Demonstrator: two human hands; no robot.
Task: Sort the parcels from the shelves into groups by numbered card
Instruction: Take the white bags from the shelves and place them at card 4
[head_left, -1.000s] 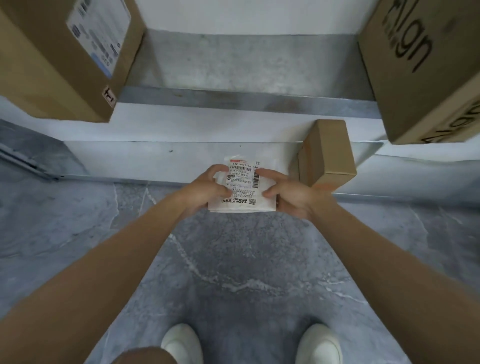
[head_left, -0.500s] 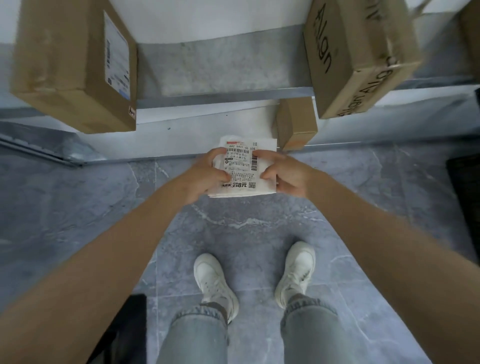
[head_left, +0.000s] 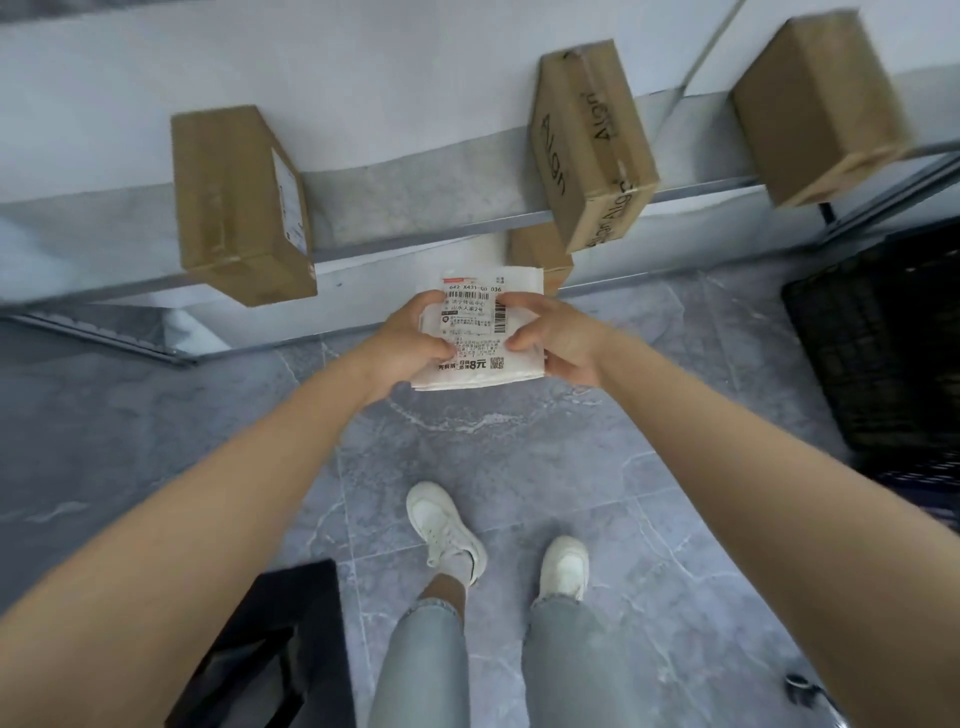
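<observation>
1. While looking straight down, nearest: pale blue jeans (head_left: 421, 670) and two white shoes on grey marbled floor tile (head_left: 519, 447); left shoe (head_left: 441, 530) set ahead of right shoe (head_left: 563, 569).
2. Low left, beside the left leg: glossy black object (head_left: 270, 649), kind not determinable.
3. Held out ahead of the feet: white soft parcel (head_left: 475, 338), label side up, printed with barcodes, a QR code and "8元". Off the shelves, clear of the floor, carried by the hands alone.
4. Left hand (head_left: 402, 343) gripping the parcel's left edge, thumb and forefinger curled onto the label face. Right hand (head_left: 558, 340) gripping the right edge the same way. Remaining fingers under the parcel, out of sight.
5. Right of the hands, on the floor: black mesh crate (head_left: 883, 353), contents not visible.
6. Just beyond the parcel, on a lower level: small plain cardboard box (head_left: 535, 252), mostly hidden by the parcel and the box above it.
7. On the metal-edged shelf (head_left: 415, 239), overhanging its front edge and well apart: labelled cardboard box (head_left: 239, 202) at left, white label on its side; "Algn" cardboard box (head_left: 592, 145) at right.
8. Further right, on the neighbouring shelf section: blurred cardboard box (head_left: 815, 104).
9. Farthest: white wall (head_left: 363, 78).
</observation>
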